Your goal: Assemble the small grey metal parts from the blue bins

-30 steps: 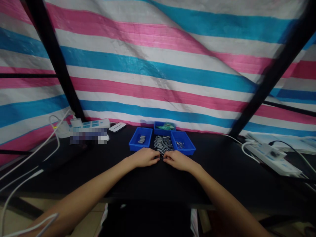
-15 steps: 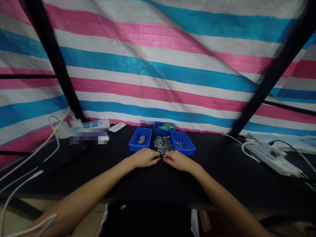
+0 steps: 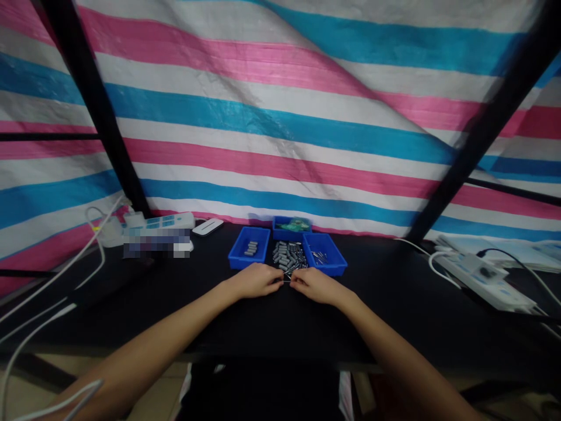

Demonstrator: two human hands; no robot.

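Close together over the black table (image 3: 289, 327), my left hand (image 3: 258, 279) and my right hand (image 3: 319, 285) are both closed in a pinch. A thin, light-coloured rod (image 3: 286, 282) spans the gap between the fingertips, one end in each hand; its exact kind is too small to make out. Just beyond the fingers lies a pile of small grey metal cylinders (image 3: 287, 255) mixed with thinner pieces. Left of the pile, a blue tray (image 3: 235, 257) holds several such cylinders (image 3: 251, 248). The blue tray (image 3: 336, 266) on the right holds thin metal pins (image 3: 319, 256).
Behind the pile, a third blue tray (image 3: 276, 233) holds something green (image 3: 293, 224). White power strips stand at left (image 3: 175, 221) and right (image 3: 486, 283), with cables. A flat white device (image 3: 208, 227) lies at back left. Striped sheeting (image 3: 280, 152) hangs behind the table.
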